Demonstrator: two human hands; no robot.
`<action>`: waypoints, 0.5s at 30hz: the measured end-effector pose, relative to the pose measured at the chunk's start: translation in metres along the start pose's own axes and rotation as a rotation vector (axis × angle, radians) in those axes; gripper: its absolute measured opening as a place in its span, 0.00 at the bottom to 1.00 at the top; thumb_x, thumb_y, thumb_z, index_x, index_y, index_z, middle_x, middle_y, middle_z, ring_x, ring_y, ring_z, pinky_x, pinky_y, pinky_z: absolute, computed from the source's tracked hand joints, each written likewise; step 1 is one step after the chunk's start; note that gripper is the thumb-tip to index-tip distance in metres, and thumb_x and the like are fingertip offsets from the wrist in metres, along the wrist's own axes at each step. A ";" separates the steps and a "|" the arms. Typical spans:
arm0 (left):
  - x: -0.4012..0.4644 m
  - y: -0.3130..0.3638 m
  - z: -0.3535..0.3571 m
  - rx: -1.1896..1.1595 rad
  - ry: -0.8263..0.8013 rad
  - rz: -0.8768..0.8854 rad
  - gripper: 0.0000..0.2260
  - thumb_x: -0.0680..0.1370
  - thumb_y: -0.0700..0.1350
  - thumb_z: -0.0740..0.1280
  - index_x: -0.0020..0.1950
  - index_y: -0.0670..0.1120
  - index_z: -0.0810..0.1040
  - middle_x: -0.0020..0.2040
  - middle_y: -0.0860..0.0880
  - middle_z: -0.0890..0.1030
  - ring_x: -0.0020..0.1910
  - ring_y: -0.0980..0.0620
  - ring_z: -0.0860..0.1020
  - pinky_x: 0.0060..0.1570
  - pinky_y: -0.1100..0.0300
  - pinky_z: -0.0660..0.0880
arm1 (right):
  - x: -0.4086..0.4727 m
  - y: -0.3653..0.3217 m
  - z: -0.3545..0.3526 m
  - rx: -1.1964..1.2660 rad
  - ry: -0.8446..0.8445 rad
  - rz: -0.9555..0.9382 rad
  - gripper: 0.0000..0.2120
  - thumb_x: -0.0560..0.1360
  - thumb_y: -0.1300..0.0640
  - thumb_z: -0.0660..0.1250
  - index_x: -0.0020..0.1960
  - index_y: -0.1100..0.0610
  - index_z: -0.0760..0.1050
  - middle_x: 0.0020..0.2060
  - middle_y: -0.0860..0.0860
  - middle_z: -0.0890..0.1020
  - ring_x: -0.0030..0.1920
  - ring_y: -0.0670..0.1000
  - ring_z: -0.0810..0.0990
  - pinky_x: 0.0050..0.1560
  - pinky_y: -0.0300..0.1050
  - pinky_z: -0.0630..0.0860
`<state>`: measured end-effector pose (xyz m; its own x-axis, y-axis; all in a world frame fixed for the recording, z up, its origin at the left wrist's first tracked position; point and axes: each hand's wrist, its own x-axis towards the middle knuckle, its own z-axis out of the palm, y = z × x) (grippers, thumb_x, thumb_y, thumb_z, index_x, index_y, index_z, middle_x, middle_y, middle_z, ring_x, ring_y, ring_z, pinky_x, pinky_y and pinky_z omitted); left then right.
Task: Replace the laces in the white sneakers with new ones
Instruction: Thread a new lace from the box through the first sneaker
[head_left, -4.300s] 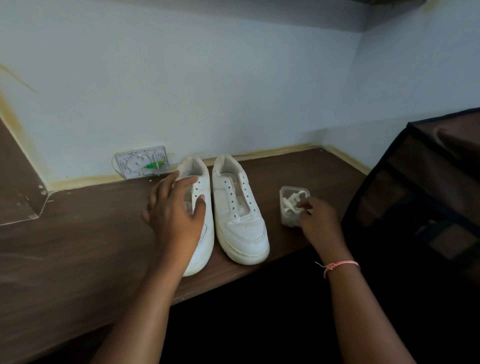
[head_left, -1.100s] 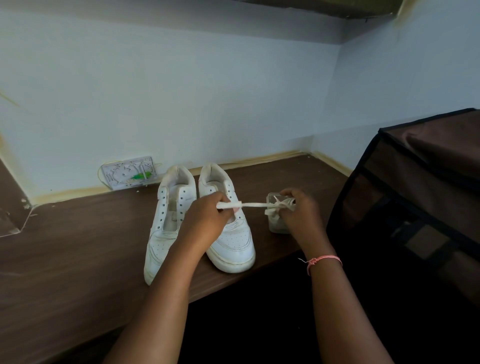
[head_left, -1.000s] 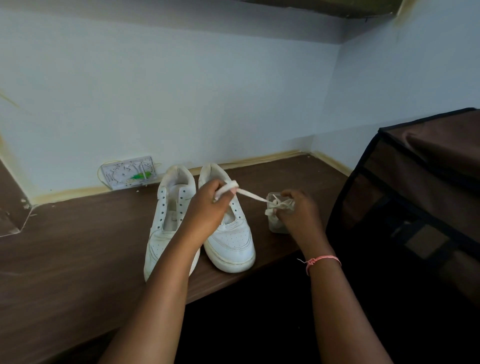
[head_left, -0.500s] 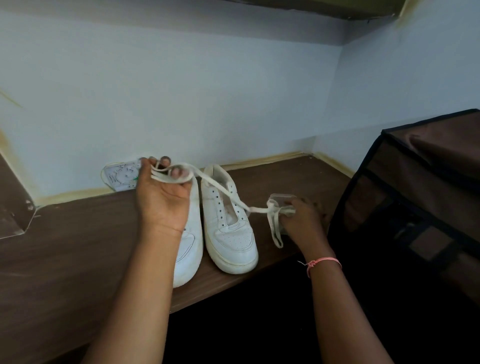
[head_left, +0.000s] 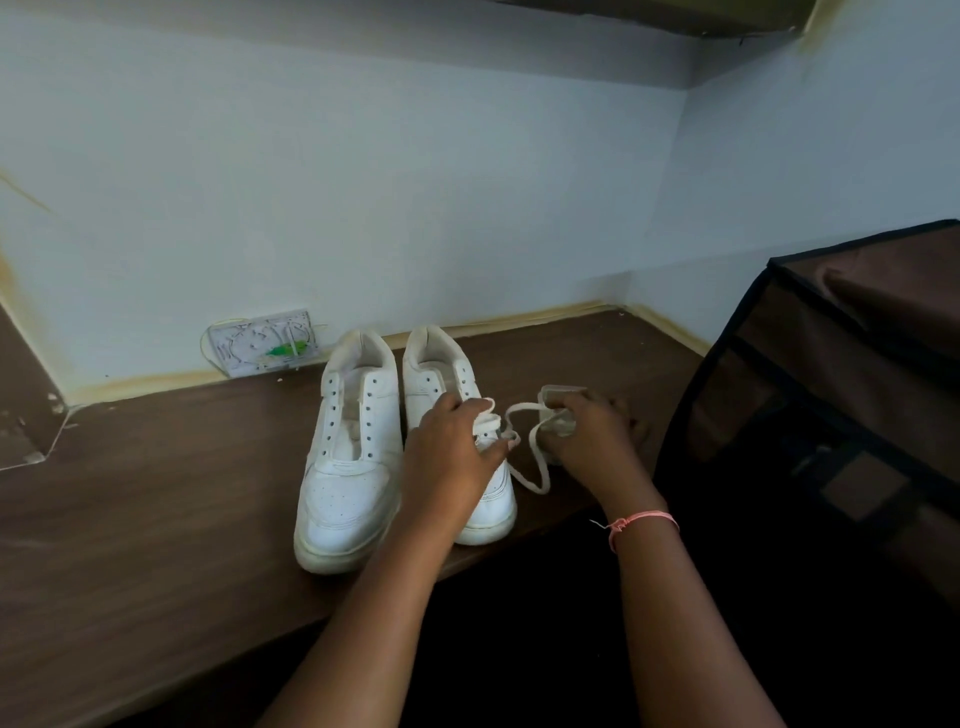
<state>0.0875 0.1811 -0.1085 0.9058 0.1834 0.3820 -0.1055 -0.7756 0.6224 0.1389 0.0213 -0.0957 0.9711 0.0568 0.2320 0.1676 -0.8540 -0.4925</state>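
Two white sneakers stand side by side on the brown wooden shelf (head_left: 156, 519), both without laces. Take the left sneaker (head_left: 349, 457) as the landmark: its long axis runs from the wall towards the shelf's front edge, heel at the wall and toe facing the person, turned a little leftwards at the toe. The right sneaker (head_left: 457, 415) lies just beside it on the right, almost parallel and pointing the same way.

The left hand (head_left: 451, 452) hovers over the right sneaker's forefoot, to the right of the landmark, with its fingers curled round one end of a white lace (head_left: 524, 457). The lace runs slack from that hand, loops down towards the shelf's front edge, and rises to the right hand (head_left: 592, 441). The right hand is further right again, fingers curled on the lace at a small clear container (head_left: 558, 410) standing on the shelf. A pink thread bracelet (head_left: 641, 522) circles that wrist.

Half a second ago the left hand was raised behind the landmark's heel with the lace stretched taut across both shoes; now it has dropped forward over the right sneaker and the lace hangs loose. The right hand has stayed at the container.

Behind the landmark, a white wall socket plate (head_left: 262, 343) leans at the wall. A brown fabric case (head_left: 831, 415) stands far right.
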 end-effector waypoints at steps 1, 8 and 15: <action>0.000 -0.001 0.001 0.004 0.025 -0.020 0.18 0.75 0.52 0.71 0.64 0.51 0.77 0.60 0.53 0.75 0.56 0.50 0.78 0.55 0.50 0.76 | -0.001 0.000 0.000 -0.003 -0.008 0.004 0.17 0.70 0.52 0.70 0.57 0.41 0.77 0.63 0.44 0.75 0.66 0.55 0.63 0.66 0.53 0.57; 0.001 -0.002 0.005 -0.034 0.135 -0.027 0.10 0.78 0.50 0.69 0.55 0.47 0.77 0.51 0.53 0.77 0.47 0.52 0.78 0.45 0.56 0.74 | 0.002 0.004 0.001 0.046 0.025 0.020 0.09 0.70 0.57 0.70 0.44 0.43 0.79 0.59 0.47 0.77 0.66 0.55 0.66 0.67 0.57 0.61; 0.021 0.004 -0.028 -0.455 0.208 -0.250 0.11 0.84 0.50 0.58 0.47 0.46 0.74 0.37 0.50 0.76 0.29 0.56 0.72 0.26 0.68 0.66 | 0.004 0.004 -0.005 -0.024 0.136 0.041 0.07 0.74 0.56 0.67 0.46 0.46 0.82 0.58 0.46 0.79 0.63 0.55 0.68 0.66 0.55 0.61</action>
<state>0.0948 0.1990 -0.0787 0.8309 0.4789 0.2832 -0.1063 -0.3630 0.9257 0.1426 0.0156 -0.0929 0.9448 -0.0475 0.3241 0.1224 -0.8667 -0.4837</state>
